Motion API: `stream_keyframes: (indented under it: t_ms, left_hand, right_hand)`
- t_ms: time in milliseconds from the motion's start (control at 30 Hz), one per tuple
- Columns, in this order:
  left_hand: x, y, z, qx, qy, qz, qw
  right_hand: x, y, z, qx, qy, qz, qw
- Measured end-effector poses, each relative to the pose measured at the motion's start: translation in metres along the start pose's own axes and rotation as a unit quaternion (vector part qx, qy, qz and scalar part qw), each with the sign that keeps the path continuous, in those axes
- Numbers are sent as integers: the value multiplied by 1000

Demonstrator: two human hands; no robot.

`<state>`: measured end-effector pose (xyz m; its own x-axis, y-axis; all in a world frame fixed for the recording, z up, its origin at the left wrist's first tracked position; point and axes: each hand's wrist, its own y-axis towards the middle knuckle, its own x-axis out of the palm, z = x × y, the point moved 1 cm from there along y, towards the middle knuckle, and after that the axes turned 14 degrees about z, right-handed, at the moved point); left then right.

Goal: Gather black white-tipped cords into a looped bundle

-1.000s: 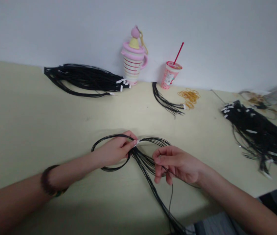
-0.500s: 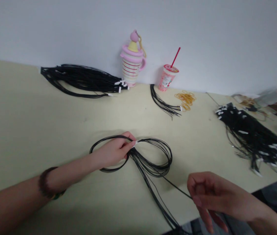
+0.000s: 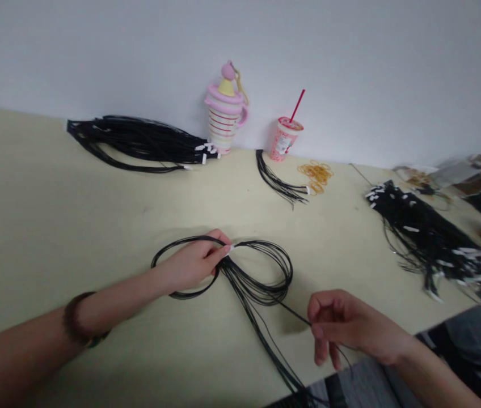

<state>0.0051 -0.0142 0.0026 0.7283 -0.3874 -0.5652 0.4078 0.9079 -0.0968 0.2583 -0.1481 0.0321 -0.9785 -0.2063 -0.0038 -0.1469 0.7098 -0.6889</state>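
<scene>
My left hand (image 3: 200,258) pinches a bundle of thin black cables (image 3: 261,292) at the middle, where two loops meet in a figure of eight. A small white connector (image 3: 229,249) shows at its fingertips. One loop passes around the left wrist side, the other lies to the right. Loose cable tails run from the pinch down to the table's front edge. To the right, my right hand (image 3: 338,326) is closed with thumb and forefinger on a single black cable (image 3: 294,313) that leads out of the right loop; its thin end hangs below the hand.
Along the wall stand a pile of black cables (image 3: 147,141), a pink striped mug (image 3: 222,122) and a pink cup with a straw (image 3: 285,139). Near them lie a small cable bunch (image 3: 277,184) and yellow rubber bands (image 3: 317,173). Another cable pile (image 3: 427,232) sits at right.
My right hand has moved left and slightly up, closer to the loops, with its fingers more closed on the single cable. My left hand keeps its pinch. The view has shifted a little.
</scene>
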Motion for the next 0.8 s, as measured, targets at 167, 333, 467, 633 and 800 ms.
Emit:
stream_keyframes:
  t_ms: [167, 333, 467, 633, 800]
  left_hand:
    - [1, 1, -3, 6, -2, -6, 1000]
    - [2, 0, -5, 7, 6, -5, 1000]
    - [2, 1, -4, 10, 13, -4, 1000]
    - [1, 1, -5, 15, 22, -6, 1000]
    - [1, 0, -4, 31, 21, 0, 999]
  right_hand:
    - [-22, 13, -18, -151, -203, 134, 958]
    - [-34, 15, -47, -303, -389, 272, 827]
    - [-34, 21, -68, -412, -451, 346, 712]
    - [-36, 42, -66, -414, -461, 323, 715]
    - [-41, 39, -50, -401, -492, 254, 729]
